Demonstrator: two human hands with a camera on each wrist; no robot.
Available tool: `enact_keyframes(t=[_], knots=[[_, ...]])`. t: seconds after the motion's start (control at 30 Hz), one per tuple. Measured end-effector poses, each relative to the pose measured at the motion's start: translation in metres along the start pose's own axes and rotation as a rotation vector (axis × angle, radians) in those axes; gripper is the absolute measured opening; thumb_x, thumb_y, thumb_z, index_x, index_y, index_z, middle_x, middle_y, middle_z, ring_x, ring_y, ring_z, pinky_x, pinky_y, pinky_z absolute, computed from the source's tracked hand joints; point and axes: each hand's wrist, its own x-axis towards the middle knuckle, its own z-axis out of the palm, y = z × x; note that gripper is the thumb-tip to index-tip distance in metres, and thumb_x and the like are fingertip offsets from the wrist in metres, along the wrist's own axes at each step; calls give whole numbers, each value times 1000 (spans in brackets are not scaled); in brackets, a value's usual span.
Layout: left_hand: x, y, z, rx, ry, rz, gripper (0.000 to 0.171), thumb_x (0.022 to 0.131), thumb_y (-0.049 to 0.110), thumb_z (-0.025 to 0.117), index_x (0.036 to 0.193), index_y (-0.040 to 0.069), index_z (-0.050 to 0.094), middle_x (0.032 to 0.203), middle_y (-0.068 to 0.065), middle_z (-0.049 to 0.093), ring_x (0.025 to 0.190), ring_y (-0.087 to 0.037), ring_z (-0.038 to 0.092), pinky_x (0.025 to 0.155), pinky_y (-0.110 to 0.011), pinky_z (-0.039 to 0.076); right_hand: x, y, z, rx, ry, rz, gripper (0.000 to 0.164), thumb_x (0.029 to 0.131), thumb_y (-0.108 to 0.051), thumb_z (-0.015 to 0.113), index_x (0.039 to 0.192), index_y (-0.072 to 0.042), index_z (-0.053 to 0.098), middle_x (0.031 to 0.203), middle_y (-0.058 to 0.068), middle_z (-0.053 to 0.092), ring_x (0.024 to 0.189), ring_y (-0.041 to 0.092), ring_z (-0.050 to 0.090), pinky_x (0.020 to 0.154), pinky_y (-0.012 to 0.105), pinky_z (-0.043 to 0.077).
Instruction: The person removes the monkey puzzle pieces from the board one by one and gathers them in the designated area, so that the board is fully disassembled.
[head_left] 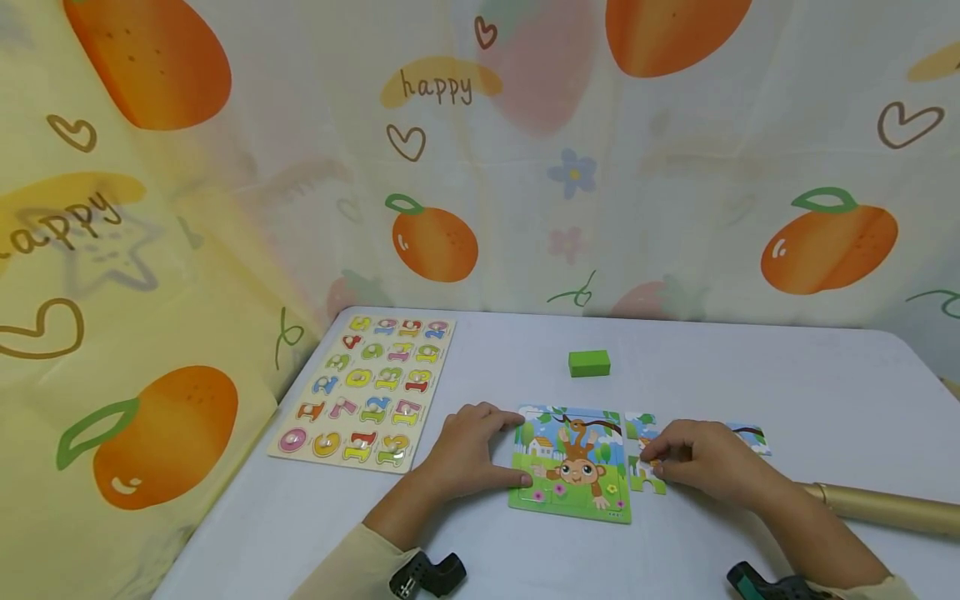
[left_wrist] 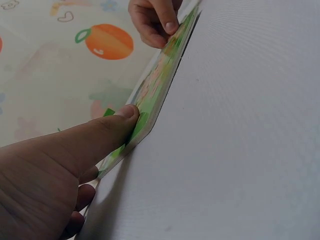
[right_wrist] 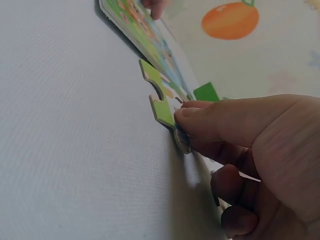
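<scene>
A square jigsaw puzzle (head_left: 577, 473) with a monkey picture lies flat on the white table. My left hand (head_left: 472, 450) spans its left side, thumb resting on the face and the index finger touching near the upper corner. In the left wrist view the thumb (left_wrist: 128, 113) lies straight across the board's edge. To the right of the board, my right hand (head_left: 708, 462) pinches a jigsaw piece (right_wrist: 161, 107) with green and white parts between thumb and fingertips. Another piece (head_left: 641, 423) shows just above those fingers. Part of the pinched piece is hidden by them.
A number puzzle board (head_left: 351, 429) lies at the left. Behind the monkey puzzle sits a green block (head_left: 589, 363). A blue jigsaw piece (head_left: 752, 437) lies beyond the right hand, and a gold tube (head_left: 892, 507) extends past the right forearm. A fruit-print curtain (head_left: 517, 242) hangs behind the table.
</scene>
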Motion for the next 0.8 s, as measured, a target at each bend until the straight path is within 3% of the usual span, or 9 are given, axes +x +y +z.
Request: enact_keyframes(t=[0.3, 0.53, 0.8], knots=[[0, 0, 0, 3, -7, 6, 83, 75, 66, 90, 145, 27, 67, 130, 6, 64, 121, -18, 54, 103, -45, 42, 0, 3, 1, -55, 11, -62, 18, 89, -15, 88, 100, -28, 83, 99, -18, 72, 76, 2, 50, 66, 25, 44], [0, 0, -1, 5, -15, 11, 84, 75, 67, 89, 146, 27, 66, 130, 5, 64, 122, -19, 54, 104, -46, 42, -1, 3, -5, 67, 17, -50, 18, 89, -15, 87, 104, -23, 82, 103, -10, 75, 73, 5, 53, 63, 26, 47], [0, 0, -4, 17, -44, 7, 89, 74, 72, 87, 148, 29, 64, 133, 7, 63, 123, -17, 53, 105, -45, 43, 9, -10, -11, 115, -17, -17, 19, 91, -16, 83, 110, -17, 79, 97, -6, 70, 79, 10, 56, 67, 27, 48]])
